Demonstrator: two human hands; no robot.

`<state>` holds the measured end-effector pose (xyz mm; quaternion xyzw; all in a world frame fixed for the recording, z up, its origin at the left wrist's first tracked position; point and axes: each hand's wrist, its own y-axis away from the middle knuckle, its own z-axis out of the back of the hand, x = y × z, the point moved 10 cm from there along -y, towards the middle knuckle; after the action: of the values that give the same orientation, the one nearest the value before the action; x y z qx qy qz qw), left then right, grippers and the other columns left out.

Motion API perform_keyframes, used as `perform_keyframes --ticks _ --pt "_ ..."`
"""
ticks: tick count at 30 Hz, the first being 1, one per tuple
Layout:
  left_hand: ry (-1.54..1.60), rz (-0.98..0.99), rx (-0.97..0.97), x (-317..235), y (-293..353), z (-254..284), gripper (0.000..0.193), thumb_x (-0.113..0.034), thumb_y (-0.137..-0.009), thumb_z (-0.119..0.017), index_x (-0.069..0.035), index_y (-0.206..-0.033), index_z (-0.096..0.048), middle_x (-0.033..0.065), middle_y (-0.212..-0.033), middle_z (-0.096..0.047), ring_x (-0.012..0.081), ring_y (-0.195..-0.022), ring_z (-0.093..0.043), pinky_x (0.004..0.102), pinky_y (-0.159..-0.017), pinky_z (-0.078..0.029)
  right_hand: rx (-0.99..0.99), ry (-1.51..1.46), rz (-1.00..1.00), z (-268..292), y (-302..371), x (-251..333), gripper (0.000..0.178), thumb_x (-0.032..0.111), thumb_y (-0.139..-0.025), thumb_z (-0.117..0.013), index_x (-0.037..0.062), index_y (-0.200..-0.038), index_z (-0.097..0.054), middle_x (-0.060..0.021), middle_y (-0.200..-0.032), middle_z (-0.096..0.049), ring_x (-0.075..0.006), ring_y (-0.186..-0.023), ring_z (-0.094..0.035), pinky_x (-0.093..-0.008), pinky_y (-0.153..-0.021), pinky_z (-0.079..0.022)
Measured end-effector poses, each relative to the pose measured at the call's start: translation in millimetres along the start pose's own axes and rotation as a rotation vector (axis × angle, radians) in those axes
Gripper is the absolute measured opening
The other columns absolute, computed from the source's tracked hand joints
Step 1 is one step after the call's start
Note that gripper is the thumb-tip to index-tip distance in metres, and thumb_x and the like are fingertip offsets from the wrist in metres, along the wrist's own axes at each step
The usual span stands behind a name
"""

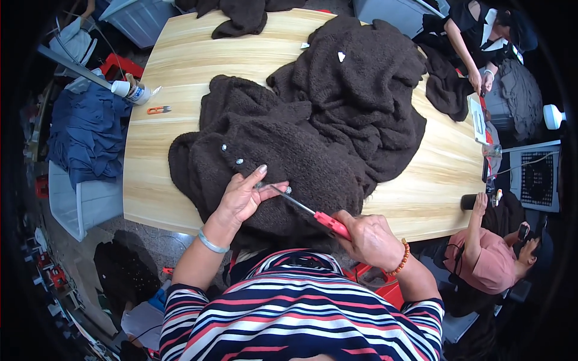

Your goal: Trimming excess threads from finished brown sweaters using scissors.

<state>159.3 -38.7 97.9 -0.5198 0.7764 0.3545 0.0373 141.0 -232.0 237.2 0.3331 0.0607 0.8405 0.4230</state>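
A dark brown, fuzzy knit garment lies in folds on the table in front of me. Small shiny silvery studs dot its surface. My right hand is closed around the red handle of a slim tool with a long metal shaft; its exact kind is unclear. The shaft points left toward my left hand, which rests palm up on the garment. My left thumb stands apart from the fingers, whose tips are beside the shaft's end near another stud.
A second brown fuzzy garment is heaped beyond. On the wooden table lie orange thread snips and a white bottle. Blue cloth fills a bin at left. Two people work at right, one in a pink shirt.
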Motion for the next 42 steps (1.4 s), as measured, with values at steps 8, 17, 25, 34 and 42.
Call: perform_keyframes --ticks 8,17,25,34,42 --pt "0.001 0.05 0.061 31 17 -18 0.013 -0.013 -0.099 -0.054 0.0 -0.102 -0.057 0.0194 -0.096 -0.067 0.0385 -0.093 -0.069 0.0419 -0.081 -0.061 -0.132 -0.076 0.106 8 23 -17 0.031 0.013 -0.083 -0.066 0.0043 -0.111 -0.057 -0.0176 -0.069 -0.064 -0.036 -0.067 -0.065 -0.0428 -0.062 -0.05" --pt "-0.026 -0.15 -0.029 42 20 -6 0.017 -0.009 -0.098 -0.056 -0.003 -0.081 -0.055 0.0161 -0.085 -0.065 0.0389 -0.088 -0.07 0.0425 -0.079 -0.063 0.034 0.121 0.038 -2 49 -34 0.025 0.018 -0.086 -0.066 0.0052 -0.105 -0.059 -0.0164 -0.063 -0.062 -0.0367 -0.062 -0.063 -0.0437 -0.06 -0.049" --pt "-0.113 -0.122 0.058 98 24 -70 0.026 -0.017 -0.099 -0.056 0.008 -0.105 -0.061 0.0199 -0.101 -0.069 0.0324 -0.096 -0.07 0.0394 -0.09 -0.057 -0.148 -0.225 0.088 27 55 -56 0.026 0.006 -0.083 -0.068 0.003 -0.108 -0.06 -0.0174 -0.072 -0.065 -0.0314 -0.068 -0.067 -0.0367 -0.067 -0.052" --pt "-1.129 -0.579 -0.442 -68 98 -2 0.023 -0.012 -0.093 -0.062 0.002 -0.111 -0.064 0.0095 -0.096 -0.07 0.012 -0.074 -0.066 0.0269 -0.065 -0.054 -0.241 -0.177 0.038 23 39 -56 0.027 0.005 -0.083 -0.067 0.0036 -0.109 -0.06 -0.018 -0.085 -0.065 -0.0365 -0.079 -0.065 -0.0389 -0.072 -0.051" --pt "-1.622 -0.465 -0.386 -162 -43 123 0.059 -0.018 -0.077 -0.075 -0.001 -0.13 -0.054 0.0201 -0.124 -0.061 0.0324 -0.116 -0.058 0.038 -0.101 -0.045 -0.208 -0.221 0.067 22 10 -13 0.028 0.006 -0.082 -0.067 0.0029 -0.109 -0.06 -0.0181 -0.088 -0.064 -0.0371 -0.081 -0.064 -0.0399 -0.073 -0.051"
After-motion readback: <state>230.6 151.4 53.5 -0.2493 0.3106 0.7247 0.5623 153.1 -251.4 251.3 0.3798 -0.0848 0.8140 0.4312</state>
